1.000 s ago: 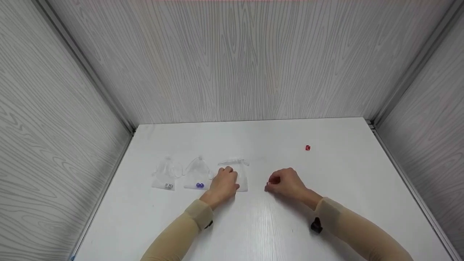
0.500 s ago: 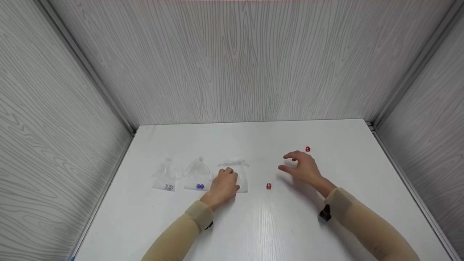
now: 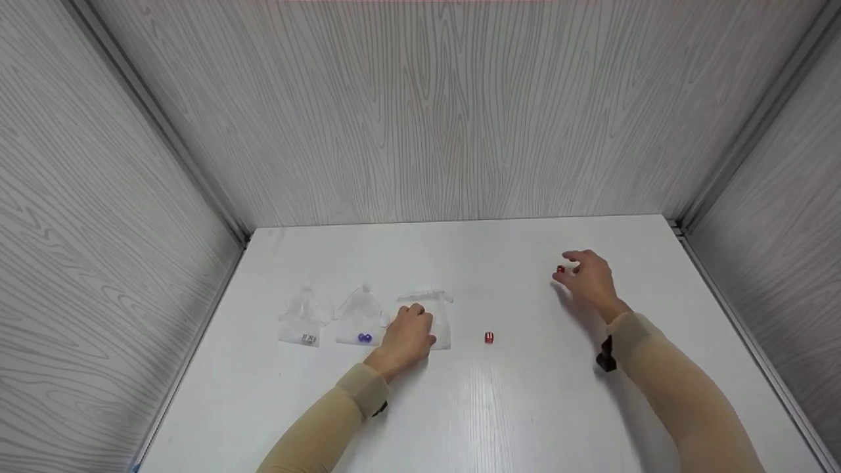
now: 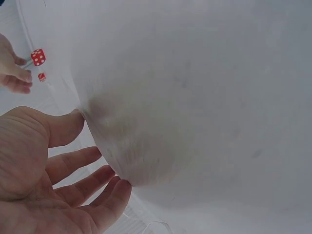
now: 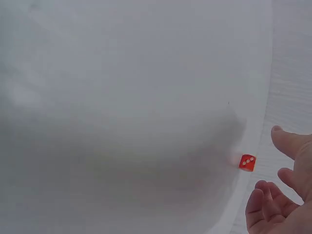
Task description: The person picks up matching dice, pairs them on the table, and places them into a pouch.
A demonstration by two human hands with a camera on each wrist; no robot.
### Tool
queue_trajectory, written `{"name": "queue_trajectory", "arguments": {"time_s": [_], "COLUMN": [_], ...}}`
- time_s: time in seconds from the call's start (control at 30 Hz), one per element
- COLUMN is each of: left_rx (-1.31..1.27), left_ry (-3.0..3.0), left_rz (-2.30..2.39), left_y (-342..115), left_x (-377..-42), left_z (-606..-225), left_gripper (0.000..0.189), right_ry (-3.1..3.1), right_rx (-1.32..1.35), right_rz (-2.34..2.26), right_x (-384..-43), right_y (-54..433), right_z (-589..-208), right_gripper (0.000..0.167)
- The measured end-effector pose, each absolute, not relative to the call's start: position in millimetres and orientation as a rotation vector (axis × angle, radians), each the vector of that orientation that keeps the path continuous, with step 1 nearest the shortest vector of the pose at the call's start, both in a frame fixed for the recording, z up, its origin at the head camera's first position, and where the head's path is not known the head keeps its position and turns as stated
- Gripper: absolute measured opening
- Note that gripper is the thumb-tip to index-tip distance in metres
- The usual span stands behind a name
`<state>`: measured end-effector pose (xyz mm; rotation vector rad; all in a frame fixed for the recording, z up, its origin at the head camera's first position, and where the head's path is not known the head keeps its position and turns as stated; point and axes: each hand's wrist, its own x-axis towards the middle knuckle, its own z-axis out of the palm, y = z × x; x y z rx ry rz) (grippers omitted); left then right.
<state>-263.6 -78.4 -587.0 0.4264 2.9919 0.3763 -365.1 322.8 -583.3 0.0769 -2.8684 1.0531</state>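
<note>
My left hand rests its fingertips on a sheer white drawstring pouch that lies flat, partly hidden under the hand. In the left wrist view the fingers are spread and loosely bent, tips down on the white surface. Over at the right, my right hand reaches to a red die, with thumb and fingers apart on either side of it. The right wrist view shows a red die with three white pips, just off the fingertips. A second red die lies between the hands.
Left of the left hand lie two more sheer pouches: one pouch with purple dice at its bottom, another with pale, dark-marked dice. Grey wood-grain panels wall the white table at the back and sides.
My right hand has let go of the nearer red die, left it on the table, and moved away to the far right die. My left hand has stayed on the pouch.
</note>
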Motion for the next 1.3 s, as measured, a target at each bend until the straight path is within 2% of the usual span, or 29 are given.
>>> {"name": "queue_trajectory", "arguments": {"time_s": [0.27,0.77,1.03,1.3], "left_rx": [0.467,0.399,0.438,0.426], "left_ry": [3.004,2.969,3.006,3.014], "left_rz": [0.355,0.368,0.35,0.333], "left_y": [-80,-79,-80,-78], "left_x": [-263,-264,-263,-263], "left_z": [-587,-590,-591,-591], "left_gripper": [0.032,0.037,0.032,0.035], "right_ry": [-2.927,-2.91,-2.908,-2.889], "right_rx": [0.001,-0.021,0.061,0.216], "right_rz": [1.084,1.052,1.089,1.108], "right_x": [-376,-387,-377,-350], "right_y": [330,326,313,288], "right_z": [-594,-606,-604,-604], "right_gripper": [0.045,0.032,0.031,0.026]}}
